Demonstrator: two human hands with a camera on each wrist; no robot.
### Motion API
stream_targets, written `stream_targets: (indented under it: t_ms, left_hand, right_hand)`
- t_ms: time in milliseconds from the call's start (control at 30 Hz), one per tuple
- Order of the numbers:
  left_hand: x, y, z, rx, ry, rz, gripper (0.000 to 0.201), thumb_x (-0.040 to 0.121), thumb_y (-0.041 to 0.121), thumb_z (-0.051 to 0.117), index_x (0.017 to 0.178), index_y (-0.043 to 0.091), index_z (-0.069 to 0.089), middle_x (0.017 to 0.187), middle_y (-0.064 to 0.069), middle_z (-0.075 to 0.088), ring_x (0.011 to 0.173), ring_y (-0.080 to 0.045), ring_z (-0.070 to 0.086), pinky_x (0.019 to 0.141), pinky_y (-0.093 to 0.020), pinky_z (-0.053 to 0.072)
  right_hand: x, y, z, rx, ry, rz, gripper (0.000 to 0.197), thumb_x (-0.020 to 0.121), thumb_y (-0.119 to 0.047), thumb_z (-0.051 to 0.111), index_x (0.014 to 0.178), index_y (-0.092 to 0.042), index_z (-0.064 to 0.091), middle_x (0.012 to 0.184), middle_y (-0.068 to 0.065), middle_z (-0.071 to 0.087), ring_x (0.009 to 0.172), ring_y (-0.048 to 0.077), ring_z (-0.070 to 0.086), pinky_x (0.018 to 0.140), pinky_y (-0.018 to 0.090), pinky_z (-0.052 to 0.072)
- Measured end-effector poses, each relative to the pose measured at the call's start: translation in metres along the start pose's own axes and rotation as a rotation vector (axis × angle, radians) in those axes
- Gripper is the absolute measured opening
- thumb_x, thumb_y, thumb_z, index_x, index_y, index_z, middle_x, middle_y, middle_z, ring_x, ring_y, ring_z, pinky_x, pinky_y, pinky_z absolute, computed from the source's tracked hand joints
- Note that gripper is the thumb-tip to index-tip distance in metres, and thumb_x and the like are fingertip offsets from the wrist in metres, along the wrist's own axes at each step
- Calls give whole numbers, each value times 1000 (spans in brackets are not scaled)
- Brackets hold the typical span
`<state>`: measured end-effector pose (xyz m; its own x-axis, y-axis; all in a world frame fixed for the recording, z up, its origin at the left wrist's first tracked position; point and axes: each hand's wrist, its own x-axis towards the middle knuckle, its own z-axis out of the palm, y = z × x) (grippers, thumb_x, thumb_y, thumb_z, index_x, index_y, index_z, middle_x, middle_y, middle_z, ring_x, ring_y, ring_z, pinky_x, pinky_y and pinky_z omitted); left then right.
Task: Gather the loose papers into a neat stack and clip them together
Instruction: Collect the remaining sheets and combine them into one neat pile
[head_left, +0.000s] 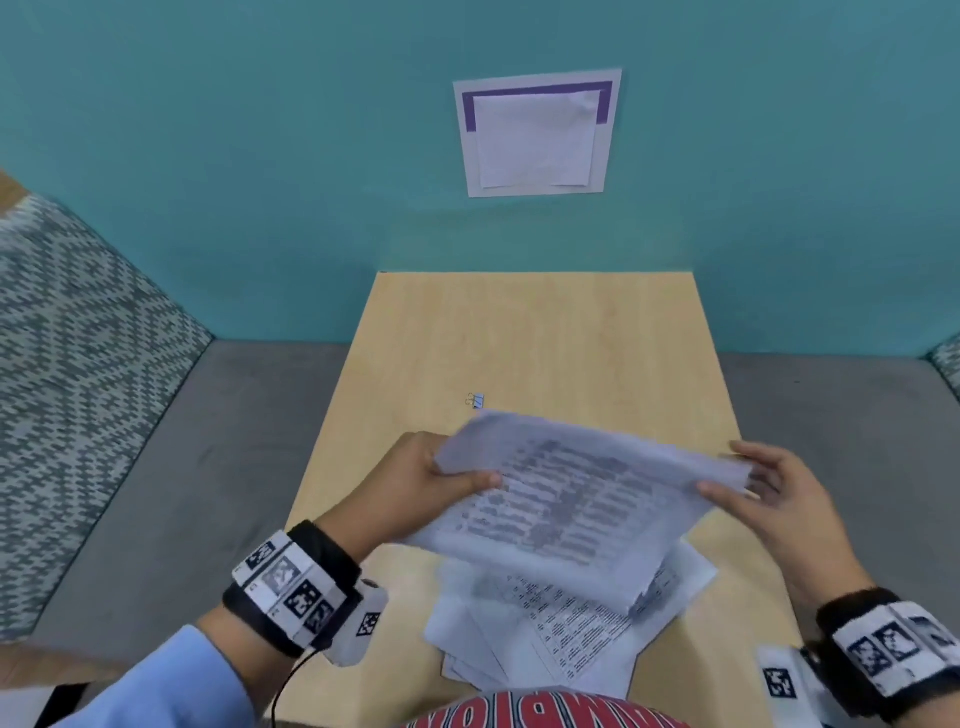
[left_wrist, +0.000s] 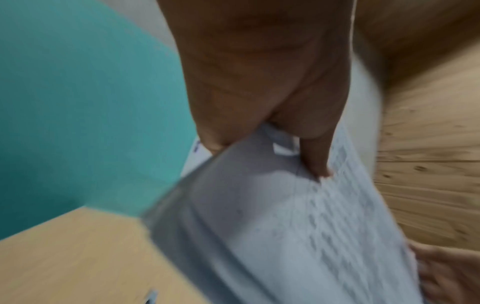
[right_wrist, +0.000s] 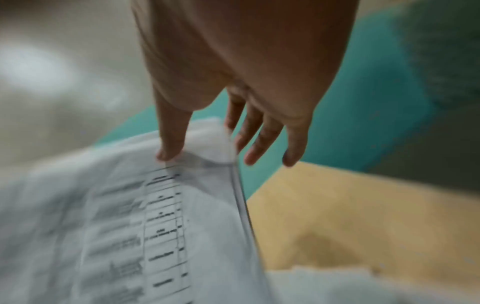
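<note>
Papers (head_left: 571, 499) held raised between both hands, above the table (head_left: 519, 338).

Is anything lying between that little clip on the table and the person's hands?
Only the held sheets, which both hands lift just in front of the binder clip. The table around the clip is bare wood; more loose papers lie nearer the person.

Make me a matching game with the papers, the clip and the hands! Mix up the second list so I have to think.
Things:
1. held sheets
2. binder clip
3. loose papers
4. poster

Where or how:
A. stuck on the teal wall
B. lying fanned out on the table, near the person
C. lifted off the table, left hand gripping one side, right hand at the other
D. alone on the table, just beyond the lifted sheets

Pairs: 1-C, 2-D, 3-B, 4-A
</note>
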<state>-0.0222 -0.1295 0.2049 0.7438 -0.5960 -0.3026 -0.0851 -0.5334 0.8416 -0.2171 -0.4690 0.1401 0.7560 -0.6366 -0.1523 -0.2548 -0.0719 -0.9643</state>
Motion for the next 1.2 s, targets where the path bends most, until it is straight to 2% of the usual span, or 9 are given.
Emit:
stream_targets:
  t_ms: [100,267,400,500,567,767,933,1033,1200]
  left_hand:
    - [0,-2,-4,-343,59,-24,19,89,13,85,107,16,81,112,-3,84,106,-21,80,93,-41,64]
    - [11,-21,5,-527,113,90,37,92,-7,74,123,13,73,121,-2,82,112,-17,78,90,-25,62]
    - [27,-72,23,-347,26,-14,47,89,6,84,133,15,70,128,1,79,119,-13,74,99,-30,61]
    - [29,-118,40,-198,-68,-225,33,87,17,88,119,19,78,116,2,83,112,-18,77,100,-41,62]
    - [30,-136,45,-140,-43,-255,20,88,22,87,107,16,81,108,-7,83,103,-25,78,89,-42,61]
    - [28,-128,39,-75,158,-85,18,97,30,77,114,27,81,108,8,84,99,-21,78,85,-42,63]
    - [23,-122,39,-92,93,-59,25,89,24,85,111,33,79,111,9,81,102,-8,75,88,-29,58]
    - [21,-122,40,-67,56,-72,52,77,27,95,121,40,70,117,8,78,112,-5,71,100,-31,58]
    - [26,-88,35,304,136,205,44,83,39,88,122,33,69,117,15,76,111,-5,70,95,-27,55]
  right_hand:
    - [0,-4,6,443,-182,133,54,76,-12,78,128,-10,64,118,1,78,118,26,71,90,30,63]
    - [9,-17,19,193,-66,-45,31,72,-14,88,97,2,78,97,7,80,86,19,72,79,30,57]
    - [-1,19,27,-10,-43,-2,18,79,-8,88,94,-13,80,81,-12,81,76,4,72,74,26,58]
    - [-12,60,38,-204,-192,58,27,84,-8,85,88,-33,77,82,-20,79,73,-7,68,73,28,50]
    - [-12,72,44,-289,-215,48,32,87,-9,82,88,-40,77,83,-13,79,77,2,70,71,24,49]
    - [-5,47,48,-217,-118,25,27,91,-16,77,72,-34,68,55,-18,63,51,-2,49,50,11,35]
    - [-13,48,37,-187,-141,36,12,83,-14,86,82,-23,77,78,0,76,70,14,64,64,21,48]
    - [-10,56,36,-186,-202,67,21,81,-12,88,91,-29,82,94,-10,81,90,9,73,75,16,54]
    - [-7,50,35,-171,-219,96,17,86,-13,83,90,-30,83,88,-8,81,81,6,72,73,20,52]
